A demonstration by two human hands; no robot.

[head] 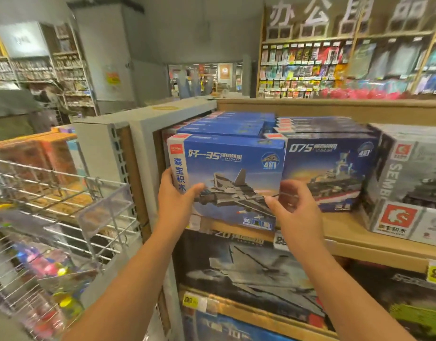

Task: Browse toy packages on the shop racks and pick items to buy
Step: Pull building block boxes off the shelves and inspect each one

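Observation:
A blue building-block box with a grey jet fighter picture [233, 168] stands at the front of the top wooden shelf [347, 232], tilted slightly outward. My left hand [175, 200] grips its left edge, thumb across the front and fingers behind the side. My right hand [293, 205] is at the box's right lower corner with fingers curled loosely; whether it touches the box is unclear. More identical blue boxes [226, 124] are stacked behind it.
A dark blue warship box [335, 168] stands right beside the jet box, then a grey tank box [413, 183]. Larger jet boxes [256, 271] fill the shelf below. Wire baskets [64, 207] with small toys hang at the left. Stationery racks [335, 67] line the far wall.

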